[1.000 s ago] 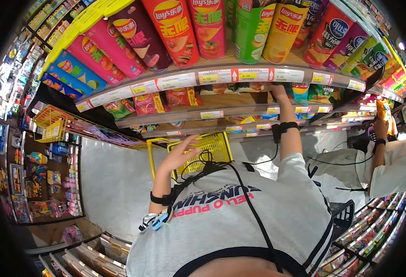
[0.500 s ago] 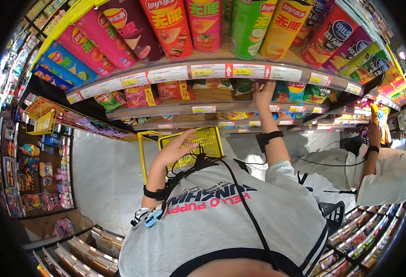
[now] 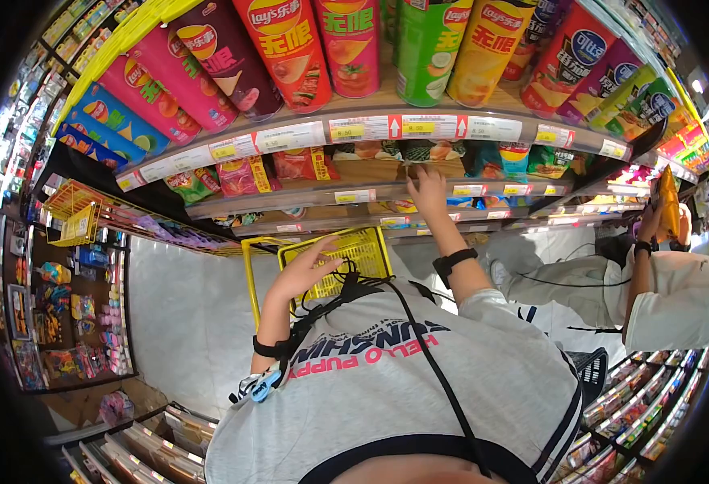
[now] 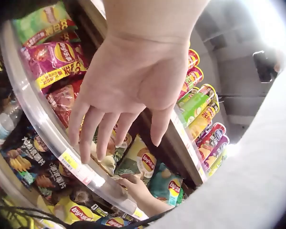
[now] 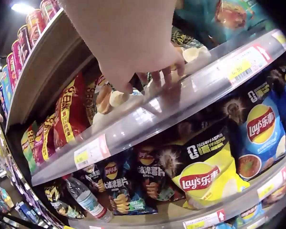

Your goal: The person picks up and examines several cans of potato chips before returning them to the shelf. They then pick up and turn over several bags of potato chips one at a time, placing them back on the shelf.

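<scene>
The right hand [image 3: 429, 198] reaches over the clear plastic shelf edge [image 4: 38, 119], near a shiny green chip bag [image 4: 142, 160] behind it; I can't tell if it pinches anything. The left hand [image 3: 302, 270] is spread, empty, in front. Looks like picking snacks; next probably needs a good grip.

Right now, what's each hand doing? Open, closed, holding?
Left hand: open, holding nothing.
Right hand: fingers bent by a chip bag on the shelf; can't tell whether it grips the bag.

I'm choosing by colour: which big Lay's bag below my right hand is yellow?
In the right wrist view, the yellow Lay's bag sits just left of the blue Lay's bag; its lower half is yellow.
</scene>
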Motion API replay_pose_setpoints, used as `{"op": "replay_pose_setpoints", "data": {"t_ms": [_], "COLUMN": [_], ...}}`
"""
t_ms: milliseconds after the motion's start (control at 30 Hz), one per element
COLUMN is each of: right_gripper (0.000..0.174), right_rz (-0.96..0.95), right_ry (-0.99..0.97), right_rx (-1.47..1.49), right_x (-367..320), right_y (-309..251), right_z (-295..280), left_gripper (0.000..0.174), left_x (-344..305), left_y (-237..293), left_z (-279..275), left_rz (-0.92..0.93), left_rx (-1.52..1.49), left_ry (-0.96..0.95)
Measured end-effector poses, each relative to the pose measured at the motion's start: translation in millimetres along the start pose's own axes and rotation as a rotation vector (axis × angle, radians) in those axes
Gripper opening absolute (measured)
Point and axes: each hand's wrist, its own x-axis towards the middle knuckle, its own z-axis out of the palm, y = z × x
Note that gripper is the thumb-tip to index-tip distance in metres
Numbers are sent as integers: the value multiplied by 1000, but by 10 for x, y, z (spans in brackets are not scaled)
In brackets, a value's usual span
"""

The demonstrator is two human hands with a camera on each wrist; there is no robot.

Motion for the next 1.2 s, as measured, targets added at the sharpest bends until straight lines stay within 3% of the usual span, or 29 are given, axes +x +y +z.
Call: {"op": "replay_pose_setpoints", "data": {"t_ms": [100,200,267,333,433,500,533,633,667,700,767,900,1033,1200], "right_gripper": [40,47,55,68,82,93,89,81,74,69,57,38,46,49], "right_rz": [-14,11,248,277,474,475,503,507,454,510,412,430,419,512], "right_ry": [34,466,662,673,356,148,14,-64,-13,-23,117,225,238,219], "right_rx": [58,-118,-208,-168,351,442,546,578,517,686,632,607,506,433], "right_x": [-95,-50,24,141,349,447,525,536,561,581,603,571,326,-601], "right_y": [105,270,626,1027,1699,1870,1906,1851,2178,1869,1900,1735,1291,739], "right_z": [-268,-737,-891,-1121,-1282,-1438,-1516,-1522,-1323,-1479,-1376,-1371,-1518,-1498], "left_gripper": [52,51,50,54,54,54,53,51,54,54,56,58,59,62], "left_x": [-3,-12,-5,12,91,21,7,20,38,36,-9,-96,-115,-83], "left_y": [-19,3,-18,-49,-41,38,92,86,8,24,55,181,84,-44], "left_z": [-23,-42,-43,-26,-12,9,21,23,26,33,18,-28,-58,-55], "left_rz": [-18,-39,-24,-6,33,1,-14,12,84,82,66,26,106,95], "left_rx": [29,-7,-11,-23,-2,38,0,78,79,101,147,146,197,66], "left_ry": [-22,-6,0,-5,-10,-30,-36,-58,-66,-76,-80,-72,-63,-116]}}
